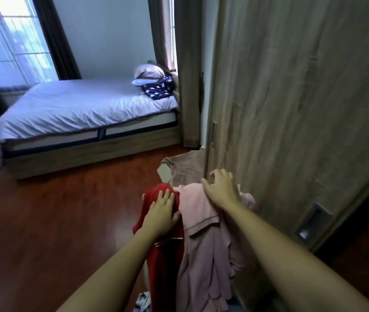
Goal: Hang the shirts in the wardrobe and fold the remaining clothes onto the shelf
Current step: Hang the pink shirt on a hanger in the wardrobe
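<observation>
A red shirt (pixel 163 262) and a pink collared shirt (pixel 203 239) hang draped side by side over something hidden beneath them, low in the middle of the view. My left hand (pixel 162 210) lies flat on top of the red shirt, fingers spread. My right hand (pixel 221 188) rests with fingers apart on the upper edge of the pink shirt, close to the wooden wardrobe door (pixel 296 97). A brownish garment (pixel 185 167) lies on the floor just beyond the two shirts. Neither hand visibly grips cloth.
The wardrobe's sliding door fills the right side, with a dark opening (pixel 363 244) at its right edge. A bed (pixel 77 109) with pillows (pixel 149 75) and a star-patterned cloth (pixel 158 88) stands at the left back. Red-brown wooden floor (pixel 55 221) spreads between.
</observation>
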{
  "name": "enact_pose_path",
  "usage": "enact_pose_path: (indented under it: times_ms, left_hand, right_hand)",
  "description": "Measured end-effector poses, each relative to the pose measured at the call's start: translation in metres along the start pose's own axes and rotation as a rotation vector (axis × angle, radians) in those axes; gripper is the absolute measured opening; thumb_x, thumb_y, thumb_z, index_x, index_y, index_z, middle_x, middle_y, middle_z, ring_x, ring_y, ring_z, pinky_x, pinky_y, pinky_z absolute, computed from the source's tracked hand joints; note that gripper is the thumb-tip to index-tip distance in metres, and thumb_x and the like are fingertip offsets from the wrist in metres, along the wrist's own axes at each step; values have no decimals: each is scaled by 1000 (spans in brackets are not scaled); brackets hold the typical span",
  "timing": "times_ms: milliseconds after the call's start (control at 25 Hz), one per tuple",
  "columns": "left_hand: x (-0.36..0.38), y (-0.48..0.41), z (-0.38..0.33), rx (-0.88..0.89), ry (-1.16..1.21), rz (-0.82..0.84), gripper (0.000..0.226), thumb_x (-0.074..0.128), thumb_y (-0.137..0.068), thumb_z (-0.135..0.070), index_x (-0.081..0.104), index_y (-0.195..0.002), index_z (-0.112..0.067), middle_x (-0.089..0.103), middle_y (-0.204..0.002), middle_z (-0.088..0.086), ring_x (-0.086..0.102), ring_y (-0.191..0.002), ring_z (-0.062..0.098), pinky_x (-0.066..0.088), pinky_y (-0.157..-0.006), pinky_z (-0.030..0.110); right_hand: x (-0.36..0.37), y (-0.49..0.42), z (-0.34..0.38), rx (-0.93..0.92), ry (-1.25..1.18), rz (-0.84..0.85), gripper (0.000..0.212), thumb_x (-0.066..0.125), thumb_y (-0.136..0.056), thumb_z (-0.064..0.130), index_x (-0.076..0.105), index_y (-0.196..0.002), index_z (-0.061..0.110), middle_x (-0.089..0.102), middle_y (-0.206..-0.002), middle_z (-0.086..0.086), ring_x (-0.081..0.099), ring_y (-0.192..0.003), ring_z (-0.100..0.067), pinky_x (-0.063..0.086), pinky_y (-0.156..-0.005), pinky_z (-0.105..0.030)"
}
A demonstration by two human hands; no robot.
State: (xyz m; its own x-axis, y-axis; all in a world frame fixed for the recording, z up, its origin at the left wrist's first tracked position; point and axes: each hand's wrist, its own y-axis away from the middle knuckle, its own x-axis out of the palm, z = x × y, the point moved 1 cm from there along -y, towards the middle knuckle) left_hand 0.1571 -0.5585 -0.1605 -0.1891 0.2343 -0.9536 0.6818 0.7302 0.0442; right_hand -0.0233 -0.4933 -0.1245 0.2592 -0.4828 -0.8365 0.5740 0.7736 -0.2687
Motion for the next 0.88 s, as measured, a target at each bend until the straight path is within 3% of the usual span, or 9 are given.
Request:
enact_pose_path:
  times_ms: [120, 240, 360, 480, 560, 640, 720, 760, 880]
  left_hand:
    - [4, -4, 8, 33, -103, 39, 72, 44, -94, -34, 9, -150, -8, 3, -160, 10, 2, -147, 27, 14, -116, 45]
    - [-3, -7, 13, 63, -153, 84, 75, 48, -91, -33, 9, -151, -10, 3, -160, 9, 4, -147, 25, 14, -117, 44]
    - [-9, -11, 16, 65, -154, 139, 78, 51, -89, -33, 8, -151, -10, 2, -160, 9, 3, -147, 25, 13, -117, 43]
    - [-12, -11, 15, 74, -155, 173, 80, 52, -90, -34, 6, -151, -10, -2, -160, 9, 1, -147, 25, 9, -116, 46]
    - [-15, -9, 17, 66, -159, 212, 80, 52, -90, -33, 6, -151, -10, -1, -160, 9, 1, -147, 25, 9, -116, 46]
    - [-18, -9, 15, 24, -67, 142, 70, 52, -89, -30, 23, -147, -5, 20, -156, 14, 20, -144, 29, 20, -114, 46]
    - [-31, -2, -3, -67, 241, -155, 44, 53, -87, -25, 50, -127, -5, 55, -131, 18, 49, -124, 34, 40, -102, 42]
    - [-42, 1, -18, -94, 438, -282, 38, 54, -87, -22, 55, -122, -6, 60, -123, 18, 55, -117, 34, 43, -98, 37]
    - [-77, 2, -73, 151, 773, -312, 66, 58, -82, -30, 40, -139, -1, 43, -144, 17, 40, -133, 28, 27, -104, 24]
  right_hand:
    - [38, -1, 11, 100, 203, 262, 64, 50, -86, 54, 49, -127, 5, 51, -130, -16, 44, -124, -32, 33, -103, -38]
    - [38, -8, 14, 122, 203, 240, 45, 48, -93, 39, 54, -123, 6, 53, -129, -18, 48, -121, -33, 38, -99, -37]
    - [11, -12, 9, 372, -197, 160, 34, 37, -98, 29, 53, -119, 7, 57, -127, -15, 52, -117, -33, 40, -97, -36]
    - [-25, -8, 8, 573, -577, -53, 34, 30, -99, 25, 50, -120, 8, 57, -125, -17, 53, -114, -32, 40, -96, -34]
    - [-58, -7, 10, 509, -662, -195, 33, 29, -99, 23, 53, -116, 9, 60, -116, -14, 55, -107, -29, 39, -86, -29]
    - [-94, -6, 18, 352, -708, -280, 28, 34, -97, 20, 61, -103, 15, 62, -99, -5, 55, -95, -22, 38, -79, -27]
    - [-133, -3, 25, 159, -713, -307, 25, 41, -92, 17, 58, -73, 21, 57, -75, 4, 52, -77, -14, 40, -70, -30]
    - [-153, 0, 28, 69, -690, -303, 28, 44, -89, 17, 50, -62, 22, 50, -65, 7, 46, -67, -9, 37, -64, -29]
    - [-212, 21, 40, -110, -615, -237, 31, 49, -85, 18, 42, -55, 22, 40, -48, 15, 34, -51, 1, 29, -51, -19]
